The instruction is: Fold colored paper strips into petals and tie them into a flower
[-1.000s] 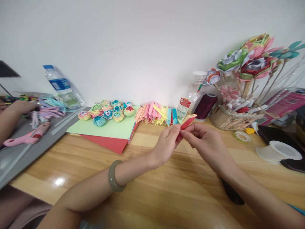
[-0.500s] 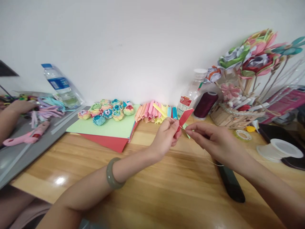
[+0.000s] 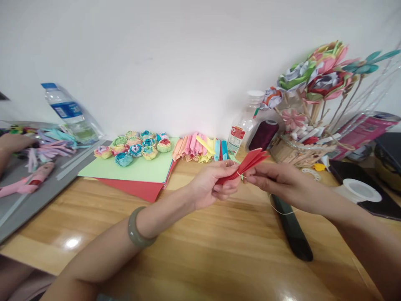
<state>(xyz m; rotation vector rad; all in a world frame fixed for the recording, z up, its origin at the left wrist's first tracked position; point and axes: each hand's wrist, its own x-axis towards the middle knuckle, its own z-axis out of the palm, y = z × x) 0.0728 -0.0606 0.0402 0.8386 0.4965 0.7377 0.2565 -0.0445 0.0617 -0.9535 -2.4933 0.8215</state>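
Note:
Folded red paper [image 3: 254, 159], several layers thick, is pinched in my left hand [image 3: 219, 182], which has a green bangle on its wrist. A thin pale thread [image 3: 283, 213] crosses the middle of the paper. The fingertips of my right hand [image 3: 272, 177] are closed on the thread just right of the paper. Behind my left hand lies a row of pleated papers [image 3: 194, 146] in orange, pink, yellow and blue. Small paper flowers [image 3: 135, 150] rest on green sheets [image 3: 125, 172] to the left.
A black-handled tool [image 3: 294, 234] lies under my right hand. Behind stand a clear bottle [image 3: 241, 129], a dark thread spool [image 3: 263, 134] and a basket [image 3: 286, 150] of paper flowers. A white spool [image 3: 360, 190] sits right. At far left, another person's hand [image 3: 17, 142] is near paper strips.
The red paper has turned and now shows its fanned layers pointing right. My right hand has come closer to my left. The view has shifted slightly right.

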